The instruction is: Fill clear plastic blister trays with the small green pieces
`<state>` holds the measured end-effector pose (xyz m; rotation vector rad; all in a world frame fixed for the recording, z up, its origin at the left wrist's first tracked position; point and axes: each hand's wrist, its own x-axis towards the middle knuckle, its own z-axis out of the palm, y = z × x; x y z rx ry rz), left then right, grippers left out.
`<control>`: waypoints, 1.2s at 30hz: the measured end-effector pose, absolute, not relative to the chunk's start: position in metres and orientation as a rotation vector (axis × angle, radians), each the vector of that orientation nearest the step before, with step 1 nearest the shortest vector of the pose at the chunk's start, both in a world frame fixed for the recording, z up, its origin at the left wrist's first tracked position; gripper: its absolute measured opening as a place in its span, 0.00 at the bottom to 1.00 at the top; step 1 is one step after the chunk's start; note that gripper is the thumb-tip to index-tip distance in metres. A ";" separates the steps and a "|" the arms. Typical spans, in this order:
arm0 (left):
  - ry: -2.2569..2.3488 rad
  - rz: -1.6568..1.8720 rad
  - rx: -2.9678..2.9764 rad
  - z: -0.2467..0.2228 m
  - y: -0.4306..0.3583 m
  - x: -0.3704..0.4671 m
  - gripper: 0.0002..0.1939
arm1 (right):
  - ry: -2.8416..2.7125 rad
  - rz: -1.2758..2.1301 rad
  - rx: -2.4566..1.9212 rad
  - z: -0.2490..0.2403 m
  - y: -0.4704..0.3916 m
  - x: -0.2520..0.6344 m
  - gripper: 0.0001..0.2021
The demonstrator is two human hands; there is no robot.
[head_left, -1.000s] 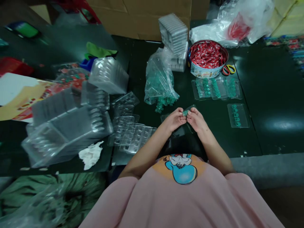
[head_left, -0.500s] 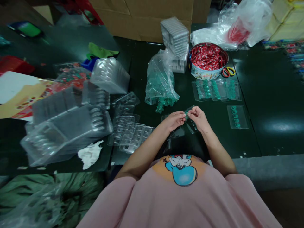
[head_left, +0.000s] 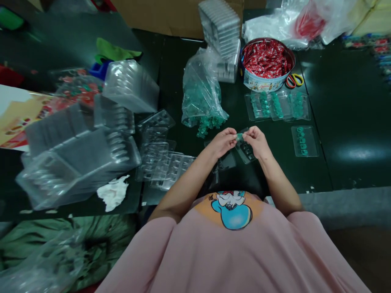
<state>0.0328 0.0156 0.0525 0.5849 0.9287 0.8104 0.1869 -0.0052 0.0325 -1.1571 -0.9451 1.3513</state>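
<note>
Between my fingertips is a small green plastic piece (head_left: 239, 137). My left hand (head_left: 225, 142) pinches it from the left, and my right hand (head_left: 255, 140) grips its other side. Just below them, a clear blister tray (head_left: 247, 153) with small cavities lies on the dark table, partly covered by my right hand. Beyond my hands, a clear bag (head_left: 202, 89) of green pieces lies on its side, with loose green pieces (head_left: 210, 124) spilling from its mouth. Filled trays (head_left: 276, 106) with rows of green pieces lie to the right, and a single filled tray (head_left: 304, 141) sits nearer.
Stacked clear trays (head_left: 82, 158) crowd the left side, beside a crumpled white tissue (head_left: 113, 193). At the back stand a round tin (head_left: 265, 83) of red packets, scissors (head_left: 295, 81) and a tall tray stack (head_left: 220, 30). The table's front edge runs close to my body.
The view has tilted down, so the table things appear higher in the picture. My hands stay together at the small green piece, which now shows more plainly between the fingertips.
</note>
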 end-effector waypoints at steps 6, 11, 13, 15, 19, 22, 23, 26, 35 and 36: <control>1.178 0.861 1.102 0.041 0.034 0.047 0.08 | -1.124 1.218 -1.353 0.019 0.003 0.210 0.12; 1.380 0.702 1.491 0.016 0.025 0.053 0.03 | -1.498 0.920 -1.707 0.007 0.000 0.210 0.06; 1.465 0.635 1.589 0.012 0.022 0.054 0.05 | -1.598 0.845 -1.816 0.005 0.000 0.207 0.05; 1.528 0.584 1.666 0.011 0.020 0.056 0.06 | -1.669 0.792 -1.897 0.005 0.002 0.204 0.04; 1.632 0.475 1.770 0.012 0.019 0.062 0.10 | -1.749 0.734 -2.006 0.008 0.005 0.198 0.05; 1.658 0.435 1.824 0.011 0.019 0.065 0.11 | -1.795 0.703 -2.029 0.008 0.006 0.194 0.07; 1.658 0.426 1.842 0.010 0.019 0.065 0.11 | -1.808 0.687 -2.029 0.007 0.005 0.192 0.07; 1.634 0.425 1.888 0.006 0.017 0.065 0.12 | -1.840 0.622 -2.009 0.003 0.005 0.189 0.09; 1.457 0.653 1.716 0.007 0.006 0.057 0.08 | -1.896 0.685 -1.798 -0.005 0.007 0.207 0.12; 1.449 0.640 1.720 0.006 0.007 0.057 0.06 | -1.897 0.713 -1.757 -0.004 0.007 0.209 0.12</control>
